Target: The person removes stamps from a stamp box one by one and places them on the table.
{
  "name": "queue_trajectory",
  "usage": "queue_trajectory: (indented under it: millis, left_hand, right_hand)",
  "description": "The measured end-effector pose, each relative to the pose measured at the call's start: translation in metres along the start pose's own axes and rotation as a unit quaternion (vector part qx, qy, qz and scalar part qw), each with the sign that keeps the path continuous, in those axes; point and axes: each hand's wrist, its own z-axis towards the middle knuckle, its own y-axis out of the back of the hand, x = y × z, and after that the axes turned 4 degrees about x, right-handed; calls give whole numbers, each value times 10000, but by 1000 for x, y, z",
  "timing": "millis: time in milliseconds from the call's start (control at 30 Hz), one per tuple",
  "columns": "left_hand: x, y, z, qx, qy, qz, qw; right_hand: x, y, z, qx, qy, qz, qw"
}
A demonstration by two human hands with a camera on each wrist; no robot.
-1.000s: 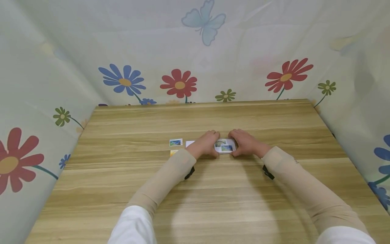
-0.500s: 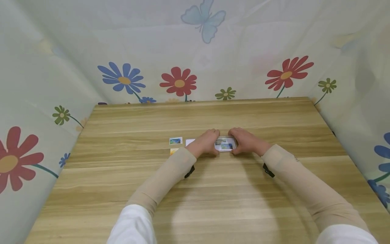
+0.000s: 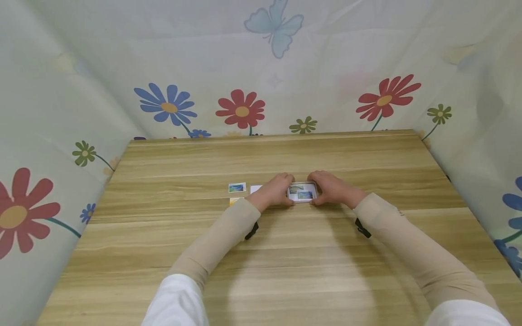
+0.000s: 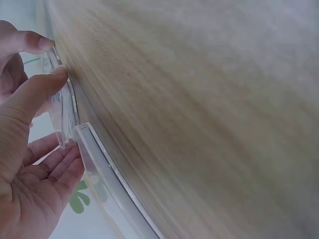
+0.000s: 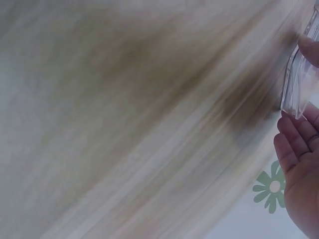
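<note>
A small clear plastic box (image 3: 302, 198) lies on the wooden table, with two stamp-like picture cards (image 3: 304, 194) showing inside it. My left hand (image 3: 273, 192) grips its left end between thumb and fingers. The opposite end is gripped by my right hand (image 3: 331, 188) in the same way. Seen from the left wrist, the clear box (image 4: 64, 112) has thin layered walls, and the left thumb presses its near side. In the right wrist view, the right hand (image 5: 304, 164) has its fingers against the box's (image 5: 293, 92) far side.
A second clear, white-bottomed case (image 4: 112, 179) sits just left of the box, partly hidden by the left hand. Further left lie a blue-green picture card (image 3: 237, 188) and a yellow card (image 3: 234, 200), partly covered by the left sleeve. Flowered cloth (image 3: 326, 59) surrounds the table.
Both hands stay on the two ends of the clear box with hardly any movement. The head view has shifted slightly.
</note>
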Motion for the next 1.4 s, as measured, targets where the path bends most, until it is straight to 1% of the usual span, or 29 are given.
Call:
queue_trajectory:
  millis: [100,333,700,867,967,1100,1233,1400]
  left_hand:
    - [1,0,0,-44,30,4,10000]
    - [1,-1,-1,-121,47,165,9998]
    - [1,-2,-3,-165,137,271,9994]
    - [1,-1,-3,-211,162,355,9990]
    - [1,-1,-3,-298,134,425,9986]
    - [1,-3,-4,-394,88,576,9975]
    - [1,-5,-5,-413,27,679,9968]
    - [1,-4,-6,-444,-1,684,9967]
  right_hand:
    - [0,0,0,-34,20,-13,10000]
    - [0,-1,-1,-205,33,-309,9993]
    - [3,-1,-5,-321,12,-307,9990]
    - [3,-1,-7,-451,39,-245,9987]
    - [3,-1,-8,-535,90,-256,9982]
    - [1,-2,-9,-546,100,-306,9980]
    - [0,-4,-11,-518,121,-298,9981]
    - [-3,-5,-11,-594,210,-301,9976]
